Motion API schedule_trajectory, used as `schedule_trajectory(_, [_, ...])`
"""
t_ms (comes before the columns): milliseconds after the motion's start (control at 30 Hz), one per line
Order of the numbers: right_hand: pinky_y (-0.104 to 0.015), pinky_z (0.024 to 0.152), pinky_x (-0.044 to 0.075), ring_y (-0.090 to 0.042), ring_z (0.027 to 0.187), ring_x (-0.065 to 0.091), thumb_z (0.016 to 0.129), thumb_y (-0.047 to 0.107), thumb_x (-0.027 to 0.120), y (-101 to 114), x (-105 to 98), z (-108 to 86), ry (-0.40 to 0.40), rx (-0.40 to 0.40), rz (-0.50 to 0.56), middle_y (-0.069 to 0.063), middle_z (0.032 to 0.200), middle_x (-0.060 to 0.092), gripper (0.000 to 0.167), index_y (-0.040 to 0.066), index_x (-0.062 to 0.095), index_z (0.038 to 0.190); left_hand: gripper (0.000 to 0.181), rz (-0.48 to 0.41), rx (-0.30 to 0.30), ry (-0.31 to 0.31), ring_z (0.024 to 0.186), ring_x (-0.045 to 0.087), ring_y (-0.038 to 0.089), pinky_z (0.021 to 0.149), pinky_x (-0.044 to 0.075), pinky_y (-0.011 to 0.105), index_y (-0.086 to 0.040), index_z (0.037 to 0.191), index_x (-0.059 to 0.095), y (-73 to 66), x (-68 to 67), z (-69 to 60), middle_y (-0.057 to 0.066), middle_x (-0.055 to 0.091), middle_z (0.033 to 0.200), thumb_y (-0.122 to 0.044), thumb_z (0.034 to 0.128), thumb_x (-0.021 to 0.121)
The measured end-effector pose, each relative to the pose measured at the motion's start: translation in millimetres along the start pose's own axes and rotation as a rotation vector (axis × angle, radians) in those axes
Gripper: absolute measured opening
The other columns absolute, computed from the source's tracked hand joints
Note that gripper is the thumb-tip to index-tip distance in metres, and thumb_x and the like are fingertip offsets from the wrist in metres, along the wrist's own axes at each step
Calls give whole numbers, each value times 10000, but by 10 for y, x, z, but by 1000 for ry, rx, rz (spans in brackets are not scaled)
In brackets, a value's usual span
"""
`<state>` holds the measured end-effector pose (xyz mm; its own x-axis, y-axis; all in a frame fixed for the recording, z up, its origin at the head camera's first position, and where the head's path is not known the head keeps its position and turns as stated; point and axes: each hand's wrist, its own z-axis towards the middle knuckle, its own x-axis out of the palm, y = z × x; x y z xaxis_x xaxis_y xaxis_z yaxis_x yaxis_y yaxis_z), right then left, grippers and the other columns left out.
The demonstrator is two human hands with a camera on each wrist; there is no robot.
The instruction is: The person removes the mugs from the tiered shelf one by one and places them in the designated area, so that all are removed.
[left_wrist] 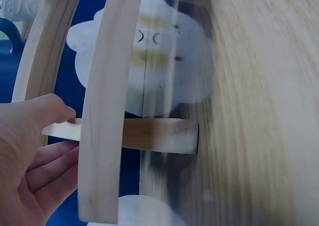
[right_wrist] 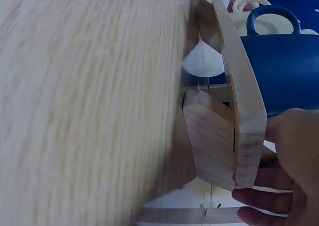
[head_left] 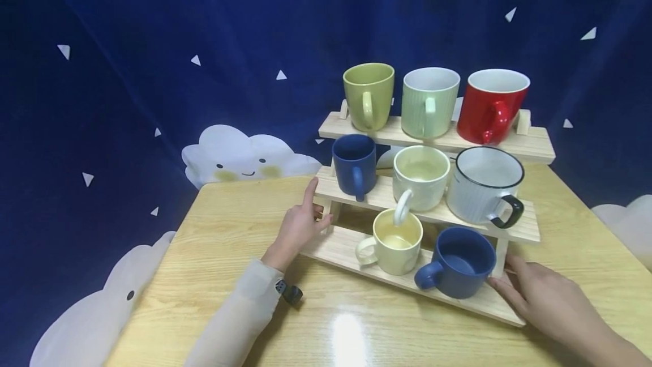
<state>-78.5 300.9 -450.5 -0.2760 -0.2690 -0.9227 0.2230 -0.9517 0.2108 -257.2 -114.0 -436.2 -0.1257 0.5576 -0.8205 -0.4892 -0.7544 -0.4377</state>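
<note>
A three-tier wooden shelf stands at an angle on the table, bearing several mugs. My left hand grips its left side, thumb and fingers about the slanted upright. At the lower right end, my right hand holds the shelf by its side, with some fingers hidden behind the wood. On the top tier are an olive mug, a pale green mug and a red mug. The middle tier carries a small blue mug, a cream mug and a white black-rimmed mug. Below sit a yellow mug and a blue mug.
The light wooden table extends on both sides of the shelf. Behind it hangs a dark blue curtain with white triangles and cloud shapes. A dark band is on the left wrist.
</note>
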Motion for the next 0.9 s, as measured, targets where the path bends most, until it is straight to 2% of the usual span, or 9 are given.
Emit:
schedule_trajectory(200, [-511, 456, 462, -341, 688, 646, 894, 388, 699, 12, 15, -13, 7, 28, 6, -100, 750, 621, 434, 43, 528, 1096, 865, 46, 17, -54, 687, 709, 262, 640, 551, 449, -83, 1494, 215, -38, 13, -24, 30, 752, 888, -224, 844, 768])
schedule_trajectory(300, [-507, 452, 455, -340, 671, 641, 883, 371, 709, 18, 29, -6, -11, 24, 8, -92, 728, 603, 443, 39, 516, 1104, 879, 42, 7, -73, 677, 704, 269, 626, 546, 436, -74, 1496, 204, -46, 19, -50, 28, 752, 897, -213, 839, 770])
schedule_trajectory(467, [-435, 422, 408, -242, 596, 589, 871, 373, 716, 24, 42, -3, -24, 30, -10, 1, 662, 505, 458, 35, 496, 1089, 941, -32, -42, -111, 739, 723, 193, 674, 572, 424, -33, 1510, 156, -48, 43, -98, 52, 748, 953, -245, 844, 787])
schedule_trajectory(600, [-396, 413, 372, -179, 562, 520, 883, 397, 700, 17, 41, 3, -11, 39, -18, 33, 635, 438, 463, 32, 491, 1075, 785, -93, -82, -129, 777, 725, 184, 750, 572, 454, -45, 1484, 266, -60, 27, -117, 47, 748, 972, -350, 910, 706])
schedule_trajectory(733, [-371, 401, 335, -150, 536, 463, 880, 389, 703, 25, 59, 4, -18, 38, -18, 42, 611, 392, 418, 67, 478, 1025, 598, -120, -130, -146, 813, 719, 207, 802, 551, 476, -100, 1428, 392, -70, -5, -70, 39, 748, 950, -407, 958, 598])
schedule_trajectory(900, [-368, 392, 318, -172, 522, 448, 883, 369, 682, 50, 73, 8, 10, 80, -12, 10, 609, 397, 393, 46, 477, 977, 568, -145, -202, -150, 813, 709, 220, 802, 544, 458, -117, 1383, 474, -35, -6, -16, 54, 741, 912, -449, 939, 600])
